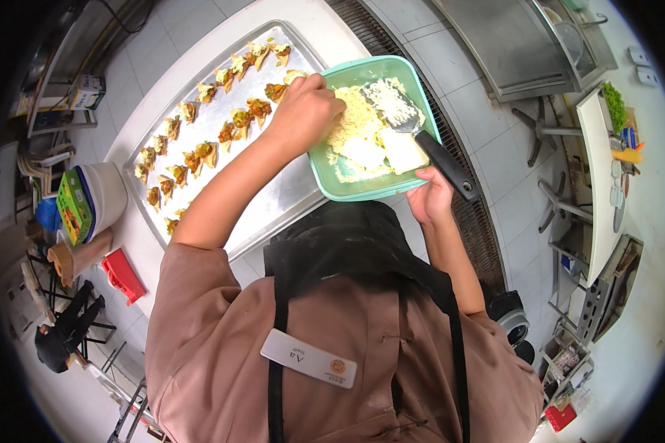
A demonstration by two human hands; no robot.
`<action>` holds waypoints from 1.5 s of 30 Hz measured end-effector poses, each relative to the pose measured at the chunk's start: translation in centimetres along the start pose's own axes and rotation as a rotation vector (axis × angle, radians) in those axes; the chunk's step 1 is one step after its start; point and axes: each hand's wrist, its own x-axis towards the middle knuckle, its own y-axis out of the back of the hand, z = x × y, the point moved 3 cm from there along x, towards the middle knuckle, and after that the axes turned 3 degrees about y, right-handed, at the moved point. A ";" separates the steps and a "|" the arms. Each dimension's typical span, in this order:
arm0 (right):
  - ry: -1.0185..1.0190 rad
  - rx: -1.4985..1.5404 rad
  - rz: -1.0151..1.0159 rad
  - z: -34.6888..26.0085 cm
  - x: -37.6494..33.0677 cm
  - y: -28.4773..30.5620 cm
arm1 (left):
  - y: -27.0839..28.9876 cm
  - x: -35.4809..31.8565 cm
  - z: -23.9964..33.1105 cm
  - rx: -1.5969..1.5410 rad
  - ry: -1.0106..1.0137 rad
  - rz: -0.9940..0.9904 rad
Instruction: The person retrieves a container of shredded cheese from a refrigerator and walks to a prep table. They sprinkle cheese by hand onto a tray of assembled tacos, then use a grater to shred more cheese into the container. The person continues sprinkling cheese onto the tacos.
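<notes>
My left hand point(308, 114) is closed over the left rim of a green plastic container point(332, 190), its fingers curled. What they pinch, if anything, is hidden. My right hand point(431, 196) grips the container's near right corner from beneath and holds it tilted above the tray's right side. Inside lie pale yellow grated cheese point(347, 118) and blocks of cheese point(404, 150). A hand grater, its metal plate coated in shreds, rests in there with its black handle point(446, 165) jutting over the rim. Rows of small topped chips point(205, 153) stand on a metal tray point(262, 188); those at the far side carry pale shreds.
The tray lies on a white table point(137, 140). A red box-shaped thing point(123, 276) and white tubs point(105, 193) sit at its left. A floor drain grate point(480, 236) runs past on the right, with a steel cabinet point(510, 52) and a white counter point(597, 184) beyond.
</notes>
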 end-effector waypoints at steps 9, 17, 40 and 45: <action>0.008 -0.003 0.072 0.2 0.0 -0.4 | 1.2 0.1 -2.2 -0.631 0.373 -0.116; 0.029 -0.020 0.097 -0.2 -1.0 0.3 | 0.9 -2.6 -12.7 -0.693 0.784 0.022; 0.016 -0.116 0.103 -0.6 -1.3 0.8 | -8.2 -3.2 -18.8 0.041 0.444 -0.054; 0.007 -0.110 0.109 -0.5 -1.3 0.7 | -8.9 -3.3 -19.1 -0.034 0.483 -0.090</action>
